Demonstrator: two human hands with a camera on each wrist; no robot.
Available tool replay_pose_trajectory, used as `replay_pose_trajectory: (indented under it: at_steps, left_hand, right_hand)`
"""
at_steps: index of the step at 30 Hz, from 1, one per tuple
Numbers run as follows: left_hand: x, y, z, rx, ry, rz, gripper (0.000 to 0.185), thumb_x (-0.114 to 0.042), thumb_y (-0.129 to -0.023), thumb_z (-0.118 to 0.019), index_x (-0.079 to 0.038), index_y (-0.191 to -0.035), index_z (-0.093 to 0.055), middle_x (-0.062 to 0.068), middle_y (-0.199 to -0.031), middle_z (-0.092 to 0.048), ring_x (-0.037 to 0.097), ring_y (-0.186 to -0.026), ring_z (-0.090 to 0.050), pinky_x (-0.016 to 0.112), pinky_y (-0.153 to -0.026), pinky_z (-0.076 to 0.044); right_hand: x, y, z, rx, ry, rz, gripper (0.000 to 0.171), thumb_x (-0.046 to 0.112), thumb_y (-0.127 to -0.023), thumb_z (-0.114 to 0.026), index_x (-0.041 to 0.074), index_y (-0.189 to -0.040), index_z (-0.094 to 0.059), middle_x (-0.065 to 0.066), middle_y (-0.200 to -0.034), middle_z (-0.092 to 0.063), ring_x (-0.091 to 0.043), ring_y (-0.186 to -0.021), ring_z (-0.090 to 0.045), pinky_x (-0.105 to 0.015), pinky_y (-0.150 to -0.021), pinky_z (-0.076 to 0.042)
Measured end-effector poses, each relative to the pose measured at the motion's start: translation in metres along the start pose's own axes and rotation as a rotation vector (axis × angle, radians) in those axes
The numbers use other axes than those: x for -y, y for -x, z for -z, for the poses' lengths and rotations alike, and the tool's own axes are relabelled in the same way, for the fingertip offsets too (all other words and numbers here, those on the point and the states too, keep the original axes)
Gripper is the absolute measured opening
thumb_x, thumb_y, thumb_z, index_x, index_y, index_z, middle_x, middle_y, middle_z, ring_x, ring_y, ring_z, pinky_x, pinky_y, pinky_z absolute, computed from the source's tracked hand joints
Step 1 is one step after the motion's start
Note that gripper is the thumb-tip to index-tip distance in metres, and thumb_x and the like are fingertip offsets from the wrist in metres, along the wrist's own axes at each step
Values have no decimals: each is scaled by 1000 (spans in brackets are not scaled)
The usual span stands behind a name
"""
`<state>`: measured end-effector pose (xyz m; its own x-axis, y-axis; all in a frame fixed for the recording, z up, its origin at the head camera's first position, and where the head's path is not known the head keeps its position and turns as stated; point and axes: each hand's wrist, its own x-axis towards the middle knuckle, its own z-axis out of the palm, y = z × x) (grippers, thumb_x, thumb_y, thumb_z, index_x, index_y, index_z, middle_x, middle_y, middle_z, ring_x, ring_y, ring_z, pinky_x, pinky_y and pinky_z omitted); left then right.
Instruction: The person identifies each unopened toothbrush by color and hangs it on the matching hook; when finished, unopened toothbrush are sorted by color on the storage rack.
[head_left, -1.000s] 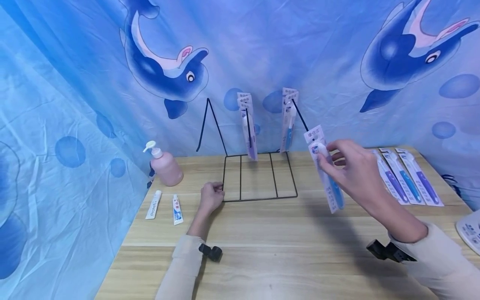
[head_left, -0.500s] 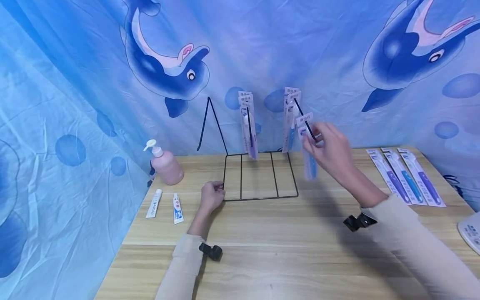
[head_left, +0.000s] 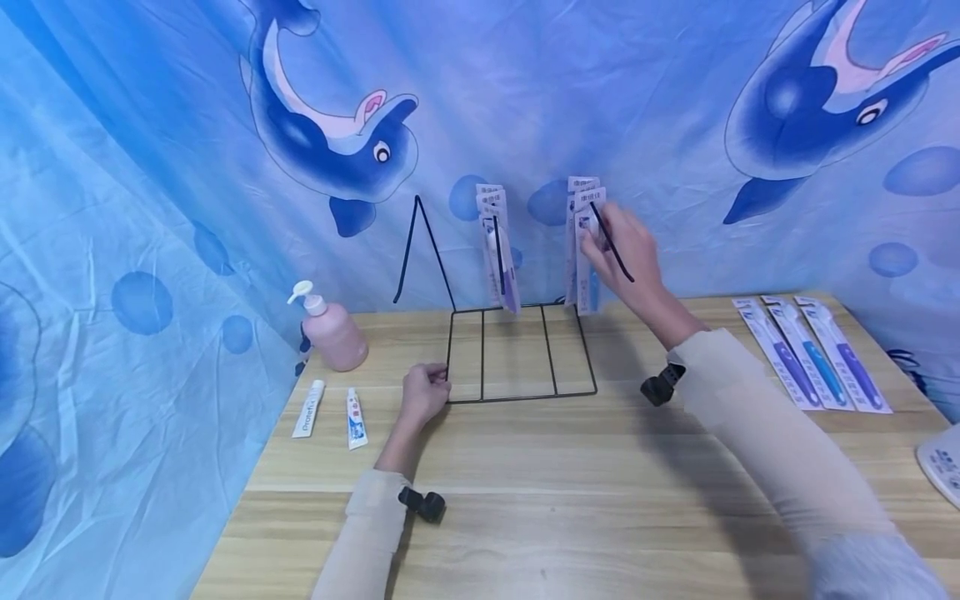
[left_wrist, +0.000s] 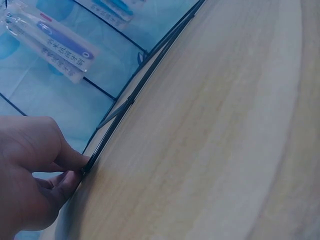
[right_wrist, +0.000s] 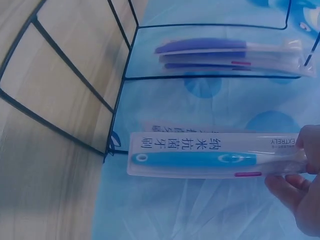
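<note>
My right hand pinches a packaged blue toothbrush near its upper end. The pack hangs on the right hook of a black wire rack, in front of other packs on that hook. Several packaged purple toothbrushes hang from the middle hook. The left hook carries nothing. My left hand pinches the front left corner of the rack's base, thumb and fingers meeting on the wire in the left wrist view.
A pink pump bottle and two small toothpaste tubes are at the left. Several packaged toothbrushes lie in a row at the right. A white round-edged object shows at the right edge. A blue dolphin curtain hangs behind.
My right hand has moved left and back with the blue toothbrush pack, sliding it along the right hook up to the other packs. My left hand stays on the rack.
</note>
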<state>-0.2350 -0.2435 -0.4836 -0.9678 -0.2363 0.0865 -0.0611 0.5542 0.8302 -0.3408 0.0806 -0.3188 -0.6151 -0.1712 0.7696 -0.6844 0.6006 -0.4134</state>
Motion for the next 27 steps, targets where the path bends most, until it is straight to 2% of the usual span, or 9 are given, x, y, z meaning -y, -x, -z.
replay_pose_trajectory:
  at_steps: [9, 15, 21, 25, 27]
  left_hand:
    - [4, 2, 2, 10, 16, 16, 35, 12, -81, -65, 11, -116, -66, 17, -98, -65, 27, -91, -62, 31, -81, -58]
    - [5, 2, 3, -16, -8, 2, 34, 12, -80, -64, 11, -114, -68, 17, -95, -66, 27, -88, -63, 32, -79, -58]
    - [4, -1, 0, 4, -6, -11, 34, 11, -80, -65, 11, -114, -67, 17, -95, -67, 27, -88, -64, 32, -78, -58]
    - [3, -2, -1, -3, -28, -28, 33, 10, -80, -65, 10, -113, -68, 16, -95, -68, 28, -89, -64, 34, -80, -58]
    - [2, -2, -1, -12, -31, -26, 33, 10, -80, -65, 10, -113, -68, 16, -95, -68, 28, -89, -64, 35, -81, -58]
  right_hand:
    - [-6, -8, -16, -12, -7, -23, 20, 13, -96, -62, -2, -90, -50, -10, -74, -43, -26, -65, -38, -33, -55, -30]
    - [-7, -5, -18, -16, -2, -16, 24, 14, -96, -64, -4, -88, -50, -13, -75, -45, -25, -66, -38, -33, -56, -30]
    - [-6, 1, -7, 51, 6, -130, 25, 18, -96, -66, -2, -91, -50, -14, -81, -48, -29, -72, -42, -35, -62, -32]
    - [-19, 7, 5, 150, 21, -195, 32, 20, -92, -71, -5, -102, -55, -22, -96, -56, -36, -83, -54, -43, -71, -44]
    - [-33, 13, 14, 217, 46, -259, 37, 22, -91, -72, -6, -109, -57, -25, -105, -57, -39, -90, -56, -50, -76, -48]
